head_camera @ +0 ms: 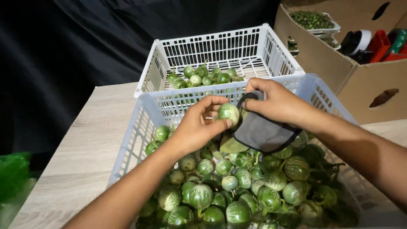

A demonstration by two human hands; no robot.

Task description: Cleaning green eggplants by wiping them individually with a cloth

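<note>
My left hand (199,125) holds a small round green eggplant (229,112) between thumb and fingers, above the near white plastic basket (146,121). My right hand (275,101) grips a grey cloth with a black edge (263,133) and presses it against that eggplant. Several striped green eggplants (237,191) fill the near basket below both hands. A second white basket (212,46) stands just behind, with several smaller green eggplants (199,77) along its near side.
The baskets sit on a light wood table (80,157). A cardboard box (373,85) stands at the right with a tray of small green vegetables (313,20) and red and black items inside. Black cloth hangs behind. A green plastic bag (12,174) lies at the left edge.
</note>
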